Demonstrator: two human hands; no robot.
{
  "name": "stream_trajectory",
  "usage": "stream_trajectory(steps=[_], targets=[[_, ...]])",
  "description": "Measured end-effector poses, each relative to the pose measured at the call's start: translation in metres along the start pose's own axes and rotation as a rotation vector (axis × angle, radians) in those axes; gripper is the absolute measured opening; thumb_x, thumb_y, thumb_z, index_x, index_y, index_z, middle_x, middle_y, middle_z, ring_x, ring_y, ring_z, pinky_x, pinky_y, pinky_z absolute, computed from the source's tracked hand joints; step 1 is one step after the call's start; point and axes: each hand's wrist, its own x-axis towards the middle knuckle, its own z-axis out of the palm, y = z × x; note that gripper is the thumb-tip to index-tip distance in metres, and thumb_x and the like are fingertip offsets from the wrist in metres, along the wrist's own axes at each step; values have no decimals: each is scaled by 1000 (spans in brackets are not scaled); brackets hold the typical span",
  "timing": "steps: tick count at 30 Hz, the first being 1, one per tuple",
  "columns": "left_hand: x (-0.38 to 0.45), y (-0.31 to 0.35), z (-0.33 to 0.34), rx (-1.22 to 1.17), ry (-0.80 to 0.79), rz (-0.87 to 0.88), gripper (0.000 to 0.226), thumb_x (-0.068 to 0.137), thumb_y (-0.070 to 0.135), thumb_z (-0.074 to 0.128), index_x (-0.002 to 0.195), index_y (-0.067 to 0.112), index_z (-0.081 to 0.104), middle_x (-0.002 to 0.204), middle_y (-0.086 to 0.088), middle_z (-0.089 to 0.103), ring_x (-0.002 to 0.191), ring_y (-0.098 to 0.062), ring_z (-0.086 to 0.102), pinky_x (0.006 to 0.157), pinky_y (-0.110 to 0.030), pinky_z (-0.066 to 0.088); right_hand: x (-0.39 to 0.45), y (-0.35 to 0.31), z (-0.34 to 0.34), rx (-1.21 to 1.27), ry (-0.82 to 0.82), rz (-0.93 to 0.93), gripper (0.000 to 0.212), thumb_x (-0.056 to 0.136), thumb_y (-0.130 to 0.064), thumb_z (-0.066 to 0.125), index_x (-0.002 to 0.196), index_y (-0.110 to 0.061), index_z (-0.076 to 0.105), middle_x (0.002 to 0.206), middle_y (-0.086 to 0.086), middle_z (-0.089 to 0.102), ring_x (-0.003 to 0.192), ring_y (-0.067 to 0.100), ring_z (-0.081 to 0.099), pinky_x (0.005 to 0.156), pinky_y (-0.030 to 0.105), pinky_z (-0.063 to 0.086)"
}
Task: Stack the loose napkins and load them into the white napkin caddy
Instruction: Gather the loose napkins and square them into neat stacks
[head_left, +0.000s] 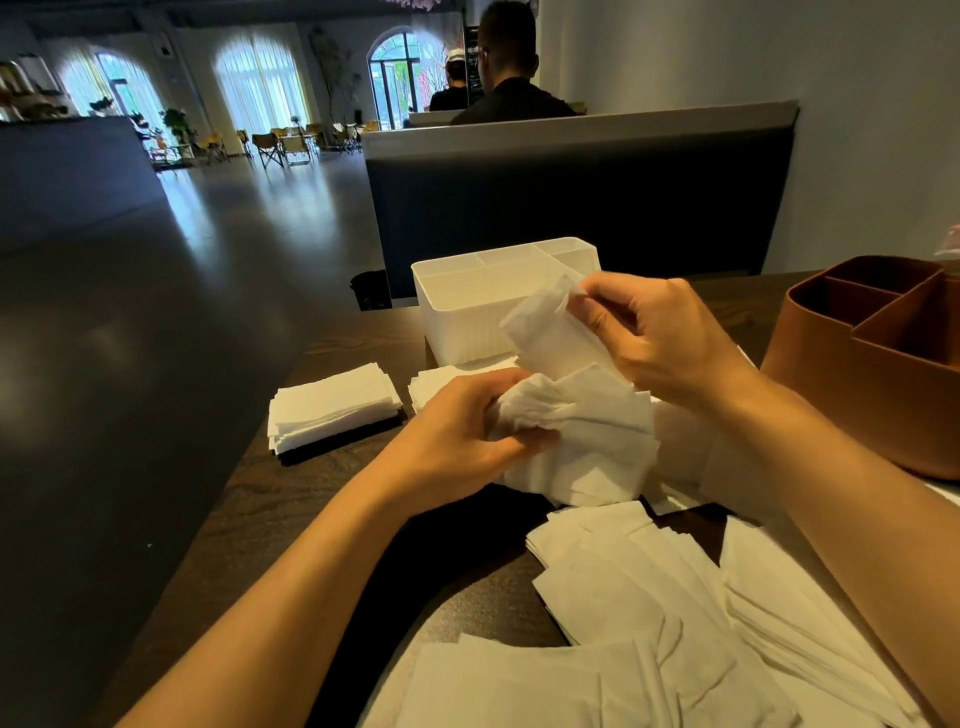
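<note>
Left hand (457, 431) grips napkin bundle (587, 436) | right hand (660, 338) pinches napkin (545, 332)

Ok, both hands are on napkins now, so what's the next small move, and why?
Probably lay the single napkin that the right hand pinches onto the fanned bundle in the left hand, then square the edges. The bundle is splayed, and the white caddy behind looks empty.

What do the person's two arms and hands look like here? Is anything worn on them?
Both forearms are bare as far as the picture shows: no sleeve, glove, watch, bracelet or ring is visible on the left hand or the right hand. The fingernails that show look short and unpainted.
</note>
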Motion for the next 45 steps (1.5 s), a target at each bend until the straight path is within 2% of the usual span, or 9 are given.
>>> stream_trajectory(steps=[14, 19, 24, 28, 32, 37, 39, 42, 45], targets=[[0, -12, -8, -119, 130, -110, 21, 92, 27, 75, 104, 42, 68, 102, 21, 76, 98, 2, 71, 85, -22, 59, 0, -3, 1, 53, -124, 25, 39, 104, -47, 40, 106, -15, 63, 83, -10, 59, 71, 10, 58, 51, 17, 44], [1, -10, -7, -120, 116, -104, 22, 91, 25, 76, 103, 41, 68, 101, 22, 76, 96, 2, 71, 86, -22, 59, -3, -10, 3, 90, -232, 140, 42, 88, -62, 50, 107, -27, 65, 83, -19, 58, 73, -6, 58, 58, 7, 43], [0, -12, -8, -95, 121, -104, 22, 92, 20, 77, 112, 27, 72, 104, 10, 77, 99, -5, 72, 93, -32, 59, -3, -8, 0, 118, -270, 204, 43, 89, -62, 51, 92, -22, 69, 76, -8, 60, 63, 4, 53, 54, 13, 40], [0, -14, -8, -105, 72, -114, 24, 92, 19, 76, 114, 27, 71, 107, 13, 76, 102, -2, 71, 92, -28, 59, -3, 2, 3, 37, -151, 200, 28, 103, -39, 53, 91, -20, 69, 75, -6, 60, 63, 10, 52, 57, 27, 41], [0, -16, -7, -94, 74, -140, 22, 92, 23, 76, 111, 34, 70, 105, 17, 76, 100, 1, 71, 89, -24, 59, 1, 6, -5, 25, 137, 151, 22, 104, -17, 56, 120, -9, 68, 100, 0, 64, 85, 13, 59, 64, 4, 43], [1, -13, -8, -118, 93, -177, 20, 91, 29, 76, 105, 40, 67, 100, 23, 75, 98, 4, 70, 80, -19, 58, 9, -5, -14, 127, 421, 39, 63, 98, -55, 47, 112, 5, 61, 97, 4, 64, 83, 0, 61, 68, 4, 50], [1, -13, -7, -150, 108, -193, 20, 90, 31, 76, 108, 36, 68, 102, 18, 76, 98, 0, 72, 78, -23, 61, 9, -14, -21, 176, 355, 4, 59, 95, -61, 50, 106, -4, 64, 92, -6, 65, 78, 1, 64, 60, 13, 54], [2, -12, -5, -361, 143, -268, 26, 93, 19, 75, 118, 23, 69, 112, 2, 75, 100, -17, 75, 68, -39, 65, 7, -26, -19, 245, 22, -66, 34, 91, -53, 63, 83, -20, 66, 73, -14, 63, 63, 5, 61, 50, 16, 45], [4, -12, -8, -427, 153, -266, 33, 92, 7, 74, 120, 22, 70, 113, -2, 75, 105, -23, 73, 78, -44, 64, 1, -29, 3, 74, -286, -80, 50, 82, -70, 58, 79, -21, 69, 65, -11, 59, 54, 9, 54, 48, 15, 40]])
